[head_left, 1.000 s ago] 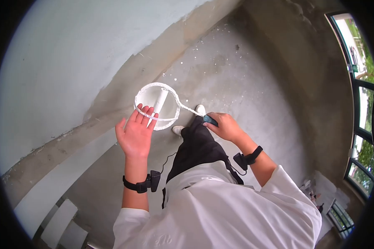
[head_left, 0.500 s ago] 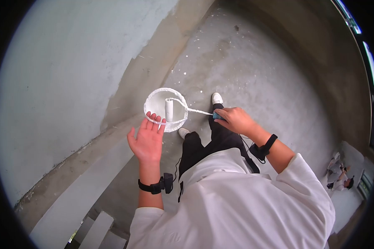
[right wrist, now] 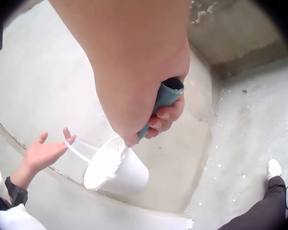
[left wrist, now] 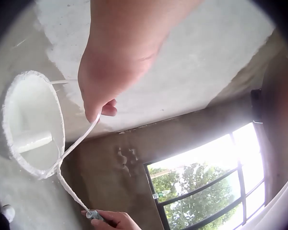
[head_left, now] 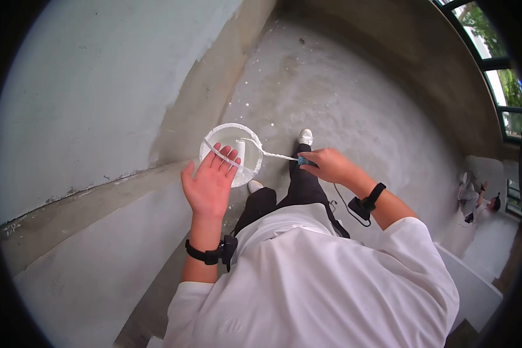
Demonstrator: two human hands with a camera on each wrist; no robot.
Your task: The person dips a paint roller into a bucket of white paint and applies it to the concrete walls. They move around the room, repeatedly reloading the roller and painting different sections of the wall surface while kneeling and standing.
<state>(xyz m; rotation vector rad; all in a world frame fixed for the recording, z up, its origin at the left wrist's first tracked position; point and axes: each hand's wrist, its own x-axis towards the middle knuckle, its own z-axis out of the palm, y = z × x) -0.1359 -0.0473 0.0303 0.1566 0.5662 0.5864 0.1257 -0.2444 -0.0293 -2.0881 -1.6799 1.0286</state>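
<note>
A white bucket (head_left: 205, 152) with a paint-crusted rim hangs from its thin handle (right wrist: 77, 152), which crosses my left hand's fingers. That left hand (head_left: 210, 187) is palm up, its fingertips bent upward round the handle. My right hand (head_left: 335, 166) grips the blue-green handle (right wrist: 165, 99) of a paint roller, fingers curled round it. The roller's paint-coated frame (head_left: 279, 155) passes over the bucket's rim. Inside the bucket lies its white roller sleeve (left wrist: 34, 142), tilted against the inner wall. In the head view my left fingers overlap part of the bucket.
A partly painted wall (head_left: 110, 75) rises on the left, with a ledge (head_left: 75, 207) along its foot. The grey floor (head_left: 354, 110) carries white spatters. My feet stand beyond the bucket. Windows (head_left: 493, 64) are at the far right, with another person (head_left: 474, 200) below them.
The head view has shifted. The roller sleeve has slid further behind my left fingers, after appearing more upright half a second ago. Both hands keep their hold.
</note>
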